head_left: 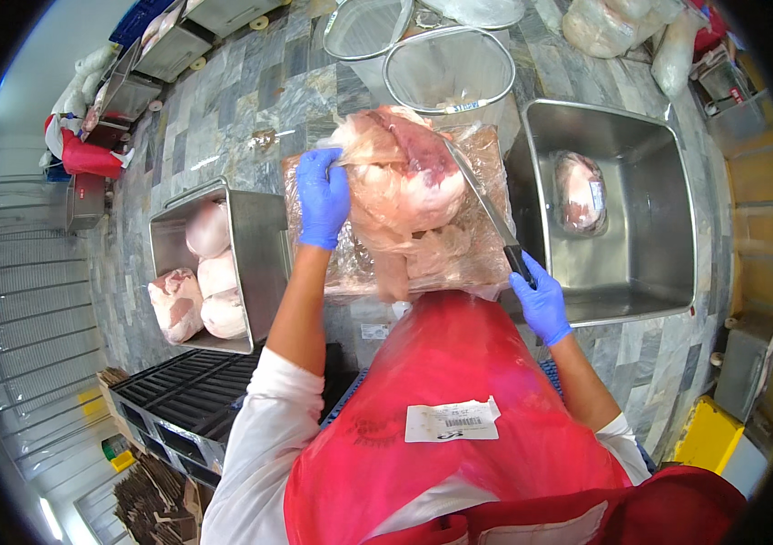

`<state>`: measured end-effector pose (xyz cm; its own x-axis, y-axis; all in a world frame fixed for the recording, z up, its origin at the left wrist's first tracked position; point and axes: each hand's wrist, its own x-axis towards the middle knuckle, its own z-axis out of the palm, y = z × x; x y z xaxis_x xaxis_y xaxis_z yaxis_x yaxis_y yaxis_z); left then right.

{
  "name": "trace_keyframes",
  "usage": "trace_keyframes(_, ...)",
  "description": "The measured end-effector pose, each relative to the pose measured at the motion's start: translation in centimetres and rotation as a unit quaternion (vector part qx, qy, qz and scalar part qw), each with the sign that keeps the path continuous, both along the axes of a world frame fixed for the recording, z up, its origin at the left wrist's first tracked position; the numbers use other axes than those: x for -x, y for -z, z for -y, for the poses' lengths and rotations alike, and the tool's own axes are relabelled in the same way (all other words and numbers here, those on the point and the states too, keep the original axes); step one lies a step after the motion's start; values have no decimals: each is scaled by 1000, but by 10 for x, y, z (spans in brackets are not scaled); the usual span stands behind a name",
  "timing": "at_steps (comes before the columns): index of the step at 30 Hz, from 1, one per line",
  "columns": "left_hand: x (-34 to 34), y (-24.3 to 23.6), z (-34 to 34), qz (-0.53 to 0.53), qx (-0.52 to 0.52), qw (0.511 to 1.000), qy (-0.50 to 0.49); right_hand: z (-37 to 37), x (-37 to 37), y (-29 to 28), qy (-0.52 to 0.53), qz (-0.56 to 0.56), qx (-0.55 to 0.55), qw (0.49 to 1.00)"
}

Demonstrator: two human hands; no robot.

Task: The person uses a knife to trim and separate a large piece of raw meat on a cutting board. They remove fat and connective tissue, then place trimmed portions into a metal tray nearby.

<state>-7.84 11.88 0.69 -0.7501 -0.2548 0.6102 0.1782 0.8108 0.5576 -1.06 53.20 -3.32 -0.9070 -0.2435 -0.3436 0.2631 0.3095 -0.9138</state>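
A large piece of raw meat (427, 186), pink with pale fat, lies in front of me on a plastic-covered work surface (488, 259). My left hand (324, 198), in a blue glove, is closed at the meat's upper left edge. Between its fingers is a loose flap of translucent plastic film (354, 145) that seems to come off the meat. The black handle of a long knife (488, 202) is gripped in my right hand (542, 302), also gloved in blue. Its blade slants up and left along the meat's right side; whether it touches the meat I cannot tell.
Left stands a metal tub (262, 250) with several meat pieces (222, 283). A deep metal tub (627, 286) on the right holds one wrapped piece (579, 193). Beyond the work surface are bag-lined bins (448, 68). Another person (87, 154) is at the far left. Black crates (182, 391) stand lower left.
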Motion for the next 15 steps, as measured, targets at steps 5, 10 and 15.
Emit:
trace_keyframes(5,33,35,-12,82,-278,957,8,-9,6,-6,-79,-40,-56,994)
trace_keyframes(10,49,64,-35,152,-284,947,15,-18,2,-13,-86,0,-136,987)
trace_keyframes(15,30,50,-46,194,-276,939,62,-39,-16,5,-64,5,-100,993)
